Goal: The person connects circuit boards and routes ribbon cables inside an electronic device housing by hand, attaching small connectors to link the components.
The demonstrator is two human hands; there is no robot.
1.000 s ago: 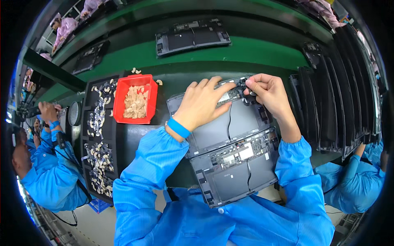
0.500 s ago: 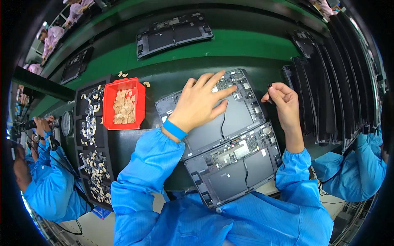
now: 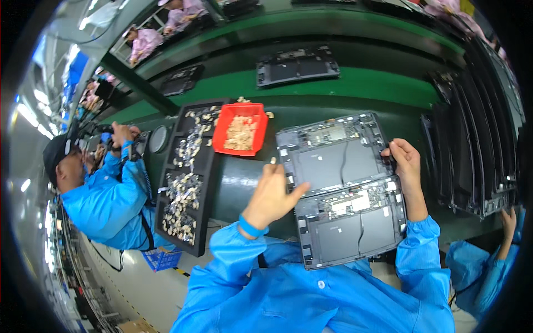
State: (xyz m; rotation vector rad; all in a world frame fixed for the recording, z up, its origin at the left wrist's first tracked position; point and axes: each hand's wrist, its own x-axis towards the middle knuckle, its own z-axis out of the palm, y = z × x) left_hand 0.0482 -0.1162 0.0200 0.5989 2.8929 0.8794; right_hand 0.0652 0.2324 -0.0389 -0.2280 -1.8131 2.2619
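Observation:
Two opened laptop bodies, bare boards and flat dark batteries showing, lie in front of me: an upper one and a lower, nearer one. My left hand, slightly blurred, hovers beside the upper laptop's left edge. A small pale piece shows at its raised fingertips, while the thumb sticks out to the right. At the upper laptop's right edge, my right hand pinches a small dark piece, mostly hidden by the fingers.
A red bin of pale scraps stands left of the laptops, against a black compartment tray with small black-and-cream parts. Upright dark panels line the right. Another opened laptop lies on the far green strip. A co-worker stands at left.
My left hand has drawn back leftward off the upper laptop. My right hand has come to that laptop's right edge. The view has swung left, so the scene appears shifted right.

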